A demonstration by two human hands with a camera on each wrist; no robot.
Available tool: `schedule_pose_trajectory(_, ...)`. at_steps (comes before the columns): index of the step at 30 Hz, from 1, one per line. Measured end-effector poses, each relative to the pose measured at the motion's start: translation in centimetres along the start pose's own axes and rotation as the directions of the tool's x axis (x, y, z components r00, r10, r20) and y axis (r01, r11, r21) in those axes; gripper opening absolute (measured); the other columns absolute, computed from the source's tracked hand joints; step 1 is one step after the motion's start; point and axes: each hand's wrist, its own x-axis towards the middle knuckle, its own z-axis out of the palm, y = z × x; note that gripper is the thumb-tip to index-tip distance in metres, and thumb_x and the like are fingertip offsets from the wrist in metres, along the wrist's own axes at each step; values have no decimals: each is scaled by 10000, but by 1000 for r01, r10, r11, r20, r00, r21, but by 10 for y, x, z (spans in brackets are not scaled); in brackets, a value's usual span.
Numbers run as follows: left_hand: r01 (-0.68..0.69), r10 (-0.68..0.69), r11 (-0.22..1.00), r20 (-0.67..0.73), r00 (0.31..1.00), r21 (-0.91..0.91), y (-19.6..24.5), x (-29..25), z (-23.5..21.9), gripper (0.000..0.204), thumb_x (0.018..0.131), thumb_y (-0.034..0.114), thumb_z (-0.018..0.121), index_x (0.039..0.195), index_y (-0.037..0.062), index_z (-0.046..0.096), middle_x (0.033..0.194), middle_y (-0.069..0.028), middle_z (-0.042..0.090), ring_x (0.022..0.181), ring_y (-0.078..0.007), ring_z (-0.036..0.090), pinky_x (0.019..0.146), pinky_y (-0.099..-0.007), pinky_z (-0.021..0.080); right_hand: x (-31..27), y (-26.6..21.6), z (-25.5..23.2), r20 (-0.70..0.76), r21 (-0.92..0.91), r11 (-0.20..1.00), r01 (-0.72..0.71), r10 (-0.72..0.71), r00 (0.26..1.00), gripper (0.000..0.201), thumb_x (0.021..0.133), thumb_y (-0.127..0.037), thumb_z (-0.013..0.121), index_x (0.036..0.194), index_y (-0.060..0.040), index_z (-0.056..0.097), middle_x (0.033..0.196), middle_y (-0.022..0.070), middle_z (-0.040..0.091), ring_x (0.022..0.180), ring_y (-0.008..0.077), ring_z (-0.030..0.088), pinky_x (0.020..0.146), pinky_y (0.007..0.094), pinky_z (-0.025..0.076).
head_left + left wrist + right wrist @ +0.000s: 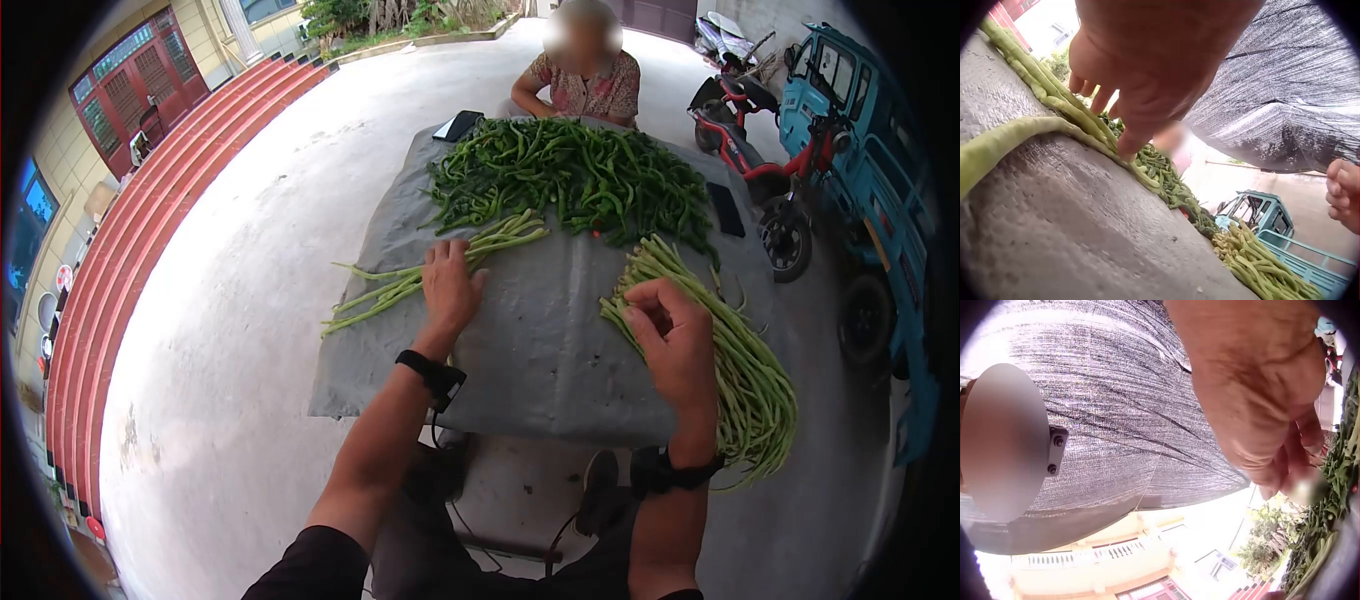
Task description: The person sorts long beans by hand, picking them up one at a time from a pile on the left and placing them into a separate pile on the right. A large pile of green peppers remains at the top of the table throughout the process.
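Note:
My left hand (452, 287) lies over a small row of long green beans (395, 291) on the left of the grey-covered table. In the left wrist view the fingers of my left hand (1141, 81) are extended, with the thumb tip at the beans (1072, 112). My right hand (680, 345) is at the left edge of a large bundle of long beans (745, 385), its fingers loosely bent and a gap between thumb and forefinger. No bean shows in my right hand (1266, 394) in the right wrist view.
A heap of green peppers (575, 175) covers the table's far side, with a dark phone (725, 209) to its right and another device (458, 126) at the far left corner. A person (590, 85) sits opposite. A red bike (740, 145) and blue three-wheeler (870, 150) stand at right.

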Motion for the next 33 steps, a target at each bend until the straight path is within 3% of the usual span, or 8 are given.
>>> schedule_pose_trajectory(3, -35, 29, 995, 63, 998, 93, -17, 7, 9, 531, 804, 193, 853, 1269, 63, 630, 1262, -148, 641, 1249, -363, 577, 1015, -496, 464, 0, 4, 4, 49, -21, 999, -30, 31, 998, 122, 934, 0, 736, 1047, 2, 689, 818, 65, 691, 699, 120, 642, 655, 289, 517)
schedule_pose_trajectory(9, -9, -22, 985, 180, 983, 170, -29, 24, 18, 465, 818, 205, 827, 1235, 107, 647, 1225, -131, 654, 1224, -348, 608, 980, -506, 475, 2, 14, -3, 21, -30, 996, -80, 81, 997, 113, 926, -3, 741, 1028, 4, 692, 815, 75, 703, 706, 130, 656, 663, 293, 524)
schedule_pose_trajectory(15, -114, 90, 992, 346, 934, 50, -41, 38, -3, 292, 818, 133, 751, 1093, 104, 655, 1129, -137, 653, 1100, -385, 657, 881, -497, 528, -2, 26, -11, 28, -53, 992, -112, 113, 993, 107, 932, -14, 737, 1026, 8, 689, 816, 82, 704, 707, 140, 656, 671, 309, 527)
schedule_pose_trajectory(21, -188, 242, 969, 480, 843, -159, -44, 23, -38, 306, 793, 110, 750, 1069, 88, 619, 1097, -132, 649, 1067, -379, 662, 872, -482, 533, -4, 33, -18, 27, -41, 990, -136, 137, 990, 98, 941, -24, 728, 1026, 7, 689, 805, 74, 693, 696, 138, 637, 666, 310, 519)
schedule_pose_trajectory(24, -199, 275, 956, 425, 863, -215, -42, 12, -43, 315, 775, 104, 768, 1050, 87, 616, 1065, -123, 654, 1038, -376, 665, 858, -484, 530, -5, 37, -17, 38, -54, 990, -129, 132, 991, 99, 944, -25, 728, 1031, 5, 691, 807, 69, 691, 696, 131, 631, 665, 307, 518)
schedule_pose_trajectory(27, -117, 196, 969, 393, 898, -216, -36, 4, -42, 275, 772, 87, 767, 1011, 86, 631, 1028, -116, 657, 1010, -383, 665, 840, -487, 525, -4, 38, -15, 57, -45, 991, -127, 129, 990, 100, 947, -27, 729, 1036, 1, 693, 814, 64, 694, 702, 125, 632, 666, 306, 518)
schedule_pose_trajectory(33, -109, 118, 993, 226, 967, -49, -24, -18, -26, 219, 800, 83, 768, 982, 86, 647, 1001, -125, 652, 987, -391, 659, 828, -501, 525, -3, 35, -10, 55, -81, 989, -125, 129, 990, 109, 943, -29, 736, 1037, 5, 693, 809, 58, 691, 702, 120, 629, 662, 303, 514)
